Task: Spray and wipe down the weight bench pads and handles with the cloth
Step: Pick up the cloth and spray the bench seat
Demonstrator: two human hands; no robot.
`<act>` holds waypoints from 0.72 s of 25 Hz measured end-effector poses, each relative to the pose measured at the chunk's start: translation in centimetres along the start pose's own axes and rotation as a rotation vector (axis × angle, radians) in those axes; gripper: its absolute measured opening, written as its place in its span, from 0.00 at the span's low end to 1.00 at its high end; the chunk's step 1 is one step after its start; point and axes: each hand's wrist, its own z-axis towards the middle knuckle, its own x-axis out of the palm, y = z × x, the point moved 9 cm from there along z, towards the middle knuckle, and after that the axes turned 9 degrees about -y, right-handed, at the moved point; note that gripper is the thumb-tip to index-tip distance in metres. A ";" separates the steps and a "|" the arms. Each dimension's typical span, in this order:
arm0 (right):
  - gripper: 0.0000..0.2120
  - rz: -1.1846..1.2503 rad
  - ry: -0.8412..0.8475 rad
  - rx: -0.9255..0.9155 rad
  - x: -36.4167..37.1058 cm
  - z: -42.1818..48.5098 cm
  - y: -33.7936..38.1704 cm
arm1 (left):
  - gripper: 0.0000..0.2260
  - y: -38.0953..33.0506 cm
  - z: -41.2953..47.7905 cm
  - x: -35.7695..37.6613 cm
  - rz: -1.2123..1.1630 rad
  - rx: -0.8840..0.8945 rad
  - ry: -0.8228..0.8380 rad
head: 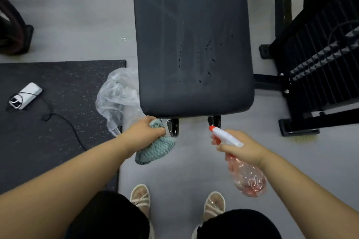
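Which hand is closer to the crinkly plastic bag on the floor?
Left. The left hand, gripping the cloth, is just right of the plastic bag. The right hand, holding the spray bottle, is farther right across the floor.

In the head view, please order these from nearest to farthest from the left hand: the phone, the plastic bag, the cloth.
1. Cloth: held in the left hand itself.
2. Plastic bag: on the floor beside the bench, just beyond the hand.
3. Phone: far left, on the dark mat.

Head camera looks steeply down, close over bench pad (pixel 194 44).
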 end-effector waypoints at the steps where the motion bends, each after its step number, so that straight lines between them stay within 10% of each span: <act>1: 0.10 -0.012 -0.010 0.017 0.7 -1.1 1.3 | 0.20 -0.3 -0.7 -0.9 0.049 -0.024 -0.015; 9: 0.05 -0.099 -0.190 0.099 3.1 -8.3 15.5 | 0.17 -3.7 -7.1 -11.1 0.320 -0.108 -0.150; 18: 0.03 -0.115 -0.435 0.270 -3.2 -12.3 18.5 | 0.15 -7.1 -12.4 -15.3 0.041 -0.147 -0.064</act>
